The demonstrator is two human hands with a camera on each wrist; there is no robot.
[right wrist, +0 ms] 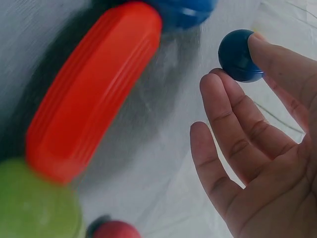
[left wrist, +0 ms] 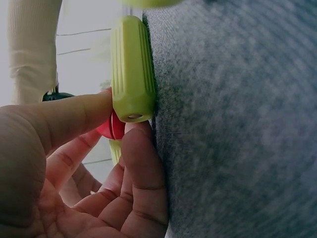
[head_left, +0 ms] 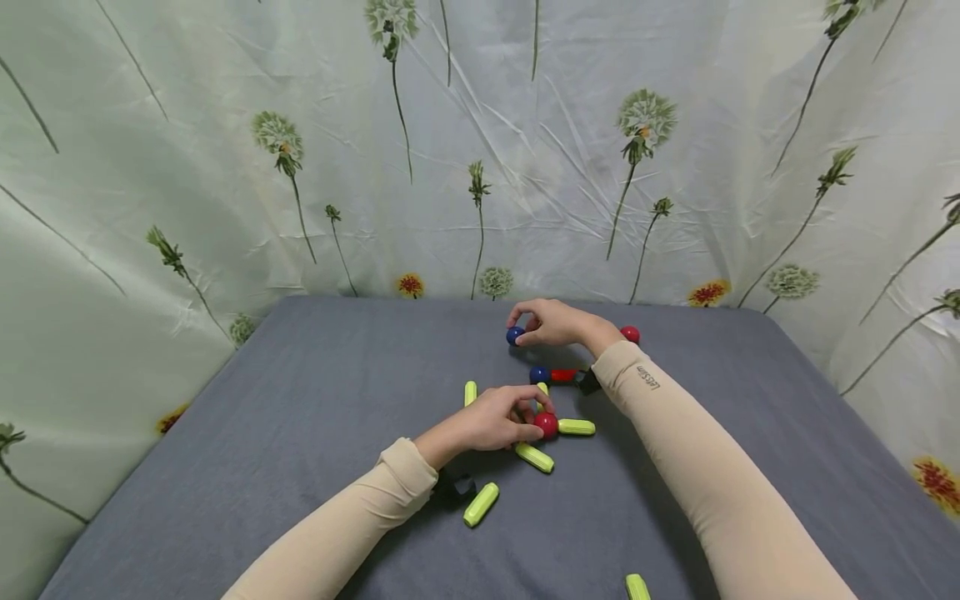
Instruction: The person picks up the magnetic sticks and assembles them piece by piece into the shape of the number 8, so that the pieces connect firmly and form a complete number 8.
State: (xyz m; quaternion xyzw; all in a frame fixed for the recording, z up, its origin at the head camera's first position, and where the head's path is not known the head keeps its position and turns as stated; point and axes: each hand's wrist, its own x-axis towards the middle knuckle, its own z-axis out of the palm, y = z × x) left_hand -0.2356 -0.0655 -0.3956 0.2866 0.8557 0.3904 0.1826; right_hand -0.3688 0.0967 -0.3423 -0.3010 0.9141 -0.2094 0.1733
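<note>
My left hand pinches a red ball between thumb and fingers, low over the cloth. Against that ball stands a yellow-green ribbed rod, with another rod just in front of it. The left wrist view has a yellow-green rod close before the fingertips, partly covering the red ball. Farther back, my right hand holds a blue ball by thumb and fingertips, with its other fingers spread in the right wrist view. Nearer me than that hand, a second blue ball adjoins a red rod.
Loose yellow-green rods lie about: one rod near the left wrist, another rod at the front edge of view. Behind the right forearm sits a red ball. A flowered curtain hangs behind the grey cloth-covered surface.
</note>
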